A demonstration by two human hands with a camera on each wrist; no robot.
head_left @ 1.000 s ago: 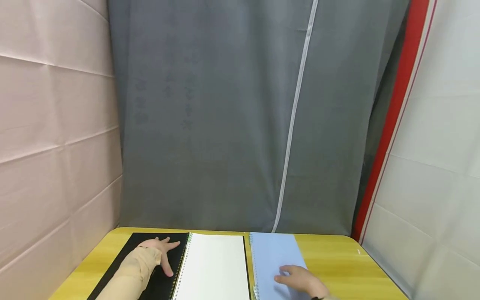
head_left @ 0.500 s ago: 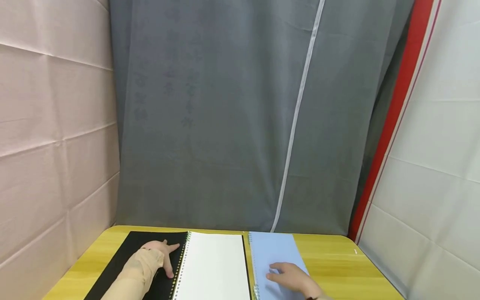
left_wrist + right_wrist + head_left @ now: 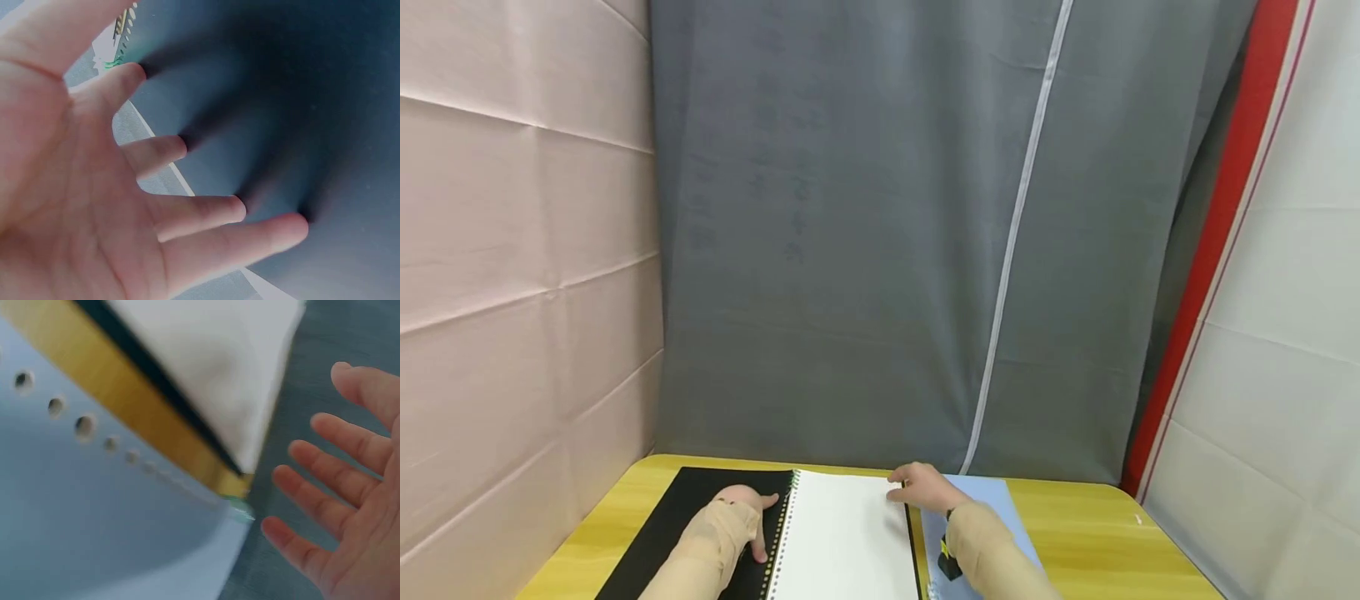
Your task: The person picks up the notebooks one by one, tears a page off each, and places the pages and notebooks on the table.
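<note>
An open spiral notebook lies on the yellow table point(image 3: 1075, 533), its black cover point(image 3: 692, 500) folded out to the left and a blank white page point(image 3: 842, 533) on the right. My left hand point(image 3: 741, 508) rests flat on the black cover point(image 3: 300, 94), fingers point(image 3: 206, 209) straight and spread. My right hand point(image 3: 920, 487) is at the far right corner of the white page point(image 3: 212, 369), fingers point(image 3: 312, 459) spread and relaxed, holding nothing. A light blue notebook point(image 3: 996, 500) lies closed just right of it, its punched edge point(image 3: 94, 519) close to the wrist camera.
A grey curtain point(image 3: 865, 233) with a white zipper strip hangs behind the table. Pink cloth point(image 3: 512, 275) walls the left side; a white panel point(image 3: 1277, 350) with a red strip stands on the right. Bare tabletop lies right of the blue notebook.
My right hand left the blue notebook and moved forward and left to the white page's far right corner. The left hand stayed on the black cover.
</note>
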